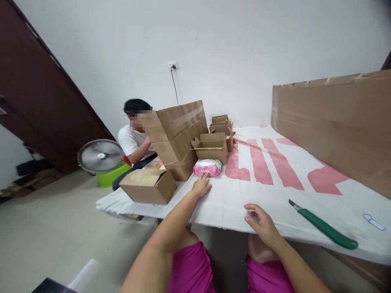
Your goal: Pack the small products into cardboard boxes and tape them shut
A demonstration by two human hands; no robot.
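- Pink-and-white soft plastic packet [207, 167] lay left of centre on the white table covering [232, 205], just on the near side of an open brown cardboard box [210, 154].
- Bare left hand [201, 187] reached out to the packet's near side, its fingers extended and unclenched, the tips at the wrapper; whether they pressed on it could not be told.
- Bare right hand [262, 224] was by the near table edge, holding nothing, with thumb and fingers loosely curled and apart.
- Green-handled utility knife [326, 228] rested to the right of that hand, its dark blade pointing far and left.
- Flat pink-red patches [261, 162] spread over the covering to the right of the packet.
- Brown cardboard boxes in a stack [175, 140] stood to the left of the open box, and a low brown carton [149, 188] sat nearer, at the left table edge.
- Tall brown cardboard panel [332, 126] stood along the right side.
- Another person in a white shirt [128, 140] sat at the far left, partly hidden behind the stack.
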